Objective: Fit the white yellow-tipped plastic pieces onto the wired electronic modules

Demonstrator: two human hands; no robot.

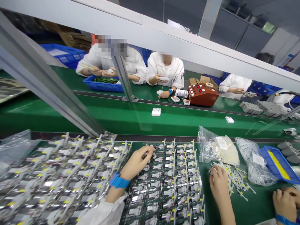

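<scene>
My left hand (140, 157), with a blue wristband, is pinched around a small part with a metallic end at the upper left of a grid of motor assemblies (161, 179). These are small, with white plastic levers and yellow tips. The part in the fingers is mostly covered, so its full shape is hidden. My right hand (219, 179) rests at the left edge of a loose pile of white plastic pieces with yellow ends (236, 178). Its fingers curl down into the pieces; what they grip is hidden. A second grid of assemblies (63, 178) spreads to the left.
Clear plastic bags (217, 147) and a blue bin (281, 164) lie beyond the pile. Another person's hands (284, 203) are at lower right. A metal post (53, 84) slants at left. White devices (156, 112) sit on the green conveyor (187, 122), with co-workers opposite.
</scene>
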